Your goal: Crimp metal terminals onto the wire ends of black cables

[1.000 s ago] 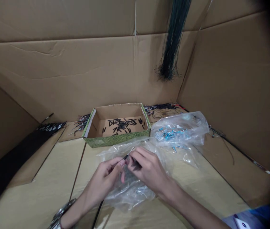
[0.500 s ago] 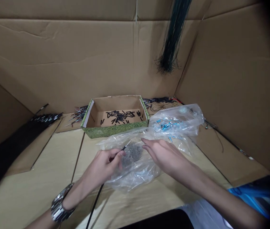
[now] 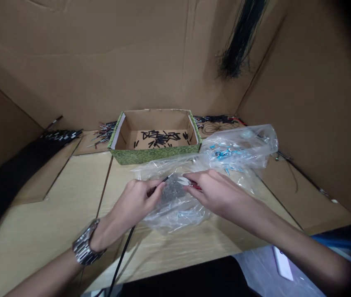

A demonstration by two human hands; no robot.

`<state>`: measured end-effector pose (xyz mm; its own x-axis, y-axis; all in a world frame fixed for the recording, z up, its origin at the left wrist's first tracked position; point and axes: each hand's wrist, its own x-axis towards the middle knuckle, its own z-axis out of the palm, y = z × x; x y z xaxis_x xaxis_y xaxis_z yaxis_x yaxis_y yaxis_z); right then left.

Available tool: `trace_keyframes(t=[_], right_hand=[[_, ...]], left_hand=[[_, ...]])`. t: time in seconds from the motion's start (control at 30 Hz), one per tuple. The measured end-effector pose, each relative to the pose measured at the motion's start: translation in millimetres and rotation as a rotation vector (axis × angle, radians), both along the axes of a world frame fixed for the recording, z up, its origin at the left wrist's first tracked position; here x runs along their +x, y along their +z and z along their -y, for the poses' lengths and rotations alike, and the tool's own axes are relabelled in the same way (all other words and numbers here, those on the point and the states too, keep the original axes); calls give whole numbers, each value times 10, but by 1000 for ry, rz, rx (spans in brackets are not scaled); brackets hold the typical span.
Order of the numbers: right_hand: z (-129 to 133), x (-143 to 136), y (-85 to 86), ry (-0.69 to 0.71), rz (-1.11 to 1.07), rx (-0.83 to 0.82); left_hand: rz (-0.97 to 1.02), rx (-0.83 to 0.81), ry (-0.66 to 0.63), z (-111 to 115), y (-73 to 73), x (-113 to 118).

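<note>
My left hand pinches a black cable near its tip, and the thin stripped end points up and to the right. The cable's length trails down past my wrist to the table's front edge. In my right hand are small red-handled thread snips, their pale blades spread apart and facing the cable tip across a small gap. Beneath both hands lies a clear plastic bag with a grey mass of fine bits in it or on it.
Behind the hands stands a green-patterned open box with several short black pieces inside. Another clear bag holds blue-and-white bits. Black cable bundles lie at left, dark strands hang at upper right, and cardboard walls enclose the table.
The snips' open blades and red handle now show in my right hand, which has turned slightly. My left hand keeps its pinch on the cable. The whole view has tilted downward.
</note>
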<state>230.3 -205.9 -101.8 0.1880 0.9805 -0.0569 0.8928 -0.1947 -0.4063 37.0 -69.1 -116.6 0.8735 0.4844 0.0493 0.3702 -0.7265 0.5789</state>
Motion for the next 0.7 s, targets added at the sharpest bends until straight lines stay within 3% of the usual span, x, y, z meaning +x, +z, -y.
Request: trace_keyframes(t=[0.37,0.7], right_hand=[[-214,-133,52,21,-119,59],[-252,-128,84,-3,-111,-5]], left_hand=[[-24,83,14,25,-9,19],[-16,164,-2,29,-20,16]])
